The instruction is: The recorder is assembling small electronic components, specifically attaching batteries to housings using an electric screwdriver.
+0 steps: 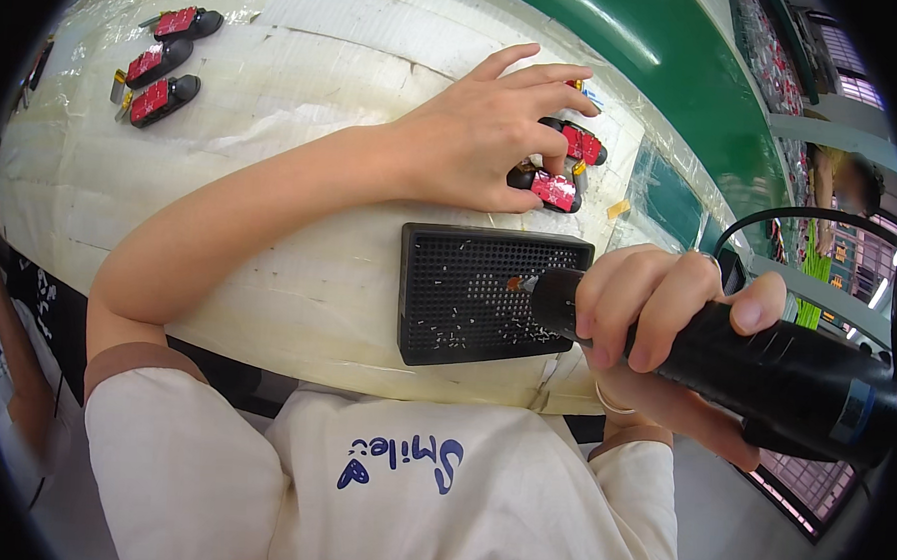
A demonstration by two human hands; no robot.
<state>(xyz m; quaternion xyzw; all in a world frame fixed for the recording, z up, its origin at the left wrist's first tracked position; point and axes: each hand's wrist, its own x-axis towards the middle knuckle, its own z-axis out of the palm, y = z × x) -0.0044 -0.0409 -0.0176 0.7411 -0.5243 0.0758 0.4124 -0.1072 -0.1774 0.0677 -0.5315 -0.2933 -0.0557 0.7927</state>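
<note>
My right hand (668,305) is wrapped round a black electric screwdriver (765,369). Its tip points left and down over a black perforated screw tray (416,329), where many tiny silver screws lie loose or stand in the holes. Beyond the tray, my left hand (495,132) has thumb and index finger closed on a small black device with a red circuit board (557,191). The other fingers of that hand stretch out above a second such device (583,144), just behind the first. Part of both devices is hidden by my fingers.
At the far left of the pale, film-covered table (306,94) lie several more black devices with red boards (156,61). A green surface (619,37) runs along the far edge. A black cable (812,213) arches at the right. Another person's arm (15,351) shows at the left rim.
</note>
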